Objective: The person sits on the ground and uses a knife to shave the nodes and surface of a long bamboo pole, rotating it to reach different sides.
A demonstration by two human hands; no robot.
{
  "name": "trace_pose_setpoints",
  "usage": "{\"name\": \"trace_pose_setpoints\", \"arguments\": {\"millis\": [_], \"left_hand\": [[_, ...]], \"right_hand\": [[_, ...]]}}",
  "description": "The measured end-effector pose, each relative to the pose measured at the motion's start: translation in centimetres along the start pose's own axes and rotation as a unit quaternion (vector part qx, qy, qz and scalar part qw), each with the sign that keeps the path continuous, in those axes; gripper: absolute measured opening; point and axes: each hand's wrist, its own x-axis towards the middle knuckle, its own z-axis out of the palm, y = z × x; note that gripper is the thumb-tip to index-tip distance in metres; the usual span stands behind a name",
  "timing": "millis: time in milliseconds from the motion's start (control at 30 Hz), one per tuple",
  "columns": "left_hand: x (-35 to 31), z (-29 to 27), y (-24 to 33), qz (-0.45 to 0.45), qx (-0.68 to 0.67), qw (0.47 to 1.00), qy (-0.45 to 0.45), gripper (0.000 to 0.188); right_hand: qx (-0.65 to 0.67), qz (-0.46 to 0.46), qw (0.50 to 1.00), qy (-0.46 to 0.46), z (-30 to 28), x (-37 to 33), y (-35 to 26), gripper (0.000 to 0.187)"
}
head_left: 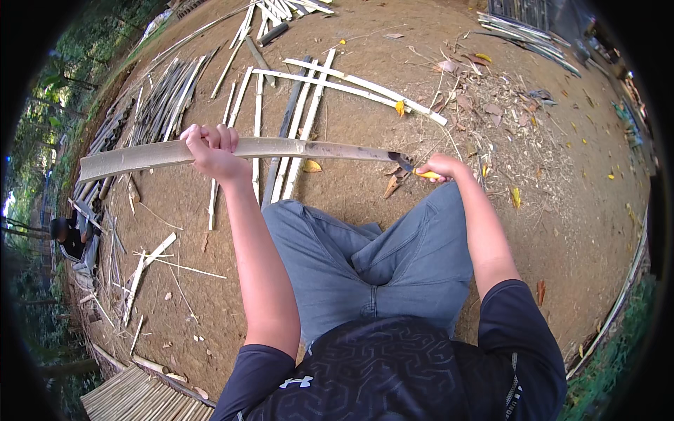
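Note:
A long split bamboo strip [274,147] lies across in front of me, its wider end off to the left. My left hand [216,153] is closed around it left of its middle. In my right hand [446,168] is a knife with a yellow handle [426,174]. Its dark blade [403,162] meets the narrow right end of the strip; how deep it sits there I cannot tell. Both arms reach forward over my bent legs, in grey trousers [372,259].
Pale bamboo slats [304,126] lie crossed on the dirt ahead. A heap of split strips [165,98] is at the far left, near a seated person [70,238]. Dry leaves and shavings [523,130] litter the right. A slatted bamboo mat [147,396] lies at lower left.

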Motion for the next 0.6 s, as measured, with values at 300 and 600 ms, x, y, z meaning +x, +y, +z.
{"name": "trace_pose_setpoints", "arguments": {"millis": [300, 600], "left_hand": [[-0.1, 0.4, 0.0, -0.007, -0.001, 1.0, 0.012, 0.023], [0.1, -0.6, 0.0, -0.012, 0.0, 0.999, 0.035, 0.023]], "right_hand": [[0.032, 0.02, 0.999, -0.012, 0.0, -0.1, 0.2, 0.031], [0.052, -0.031, 0.998, -0.004, 0.2, -0.5, 0.0, 0.031]]}}
